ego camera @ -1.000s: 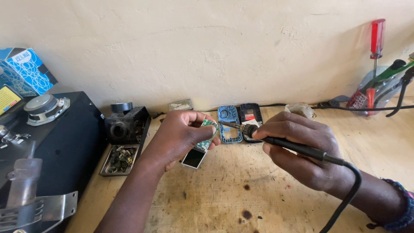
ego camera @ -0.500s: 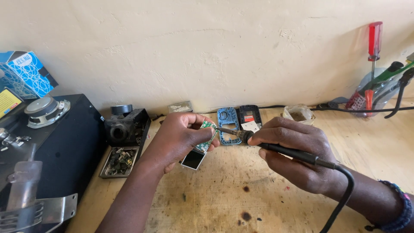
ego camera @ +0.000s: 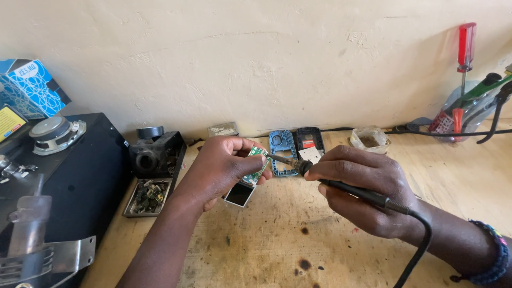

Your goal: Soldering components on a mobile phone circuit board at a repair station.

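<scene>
My left hand (ego camera: 221,168) grips a small green circuit board (ego camera: 257,162) with a little screen (ego camera: 239,194) hanging from its lower end, held just above the wooden bench. My right hand (ego camera: 365,189) holds a black soldering iron (ego camera: 341,186) like a pen, and its metal tip (ego camera: 277,158) touches the upper right edge of the board. The iron's black cord (ego camera: 418,240) runs back along my right wrist.
Behind the hands lie a blue phone frame (ego camera: 281,149) and a black phone shell (ego camera: 309,144). A small dish (ego camera: 369,139) sits to the right. A black box (ego camera: 48,186) with a speaker (ego camera: 53,130), a parts tray (ego camera: 148,196) and a tool holder (ego camera: 464,106) ring the bench.
Both hands have drifted slightly left and closer together. The iron's tip has moved from over the phone frame onto the board's edge.
</scene>
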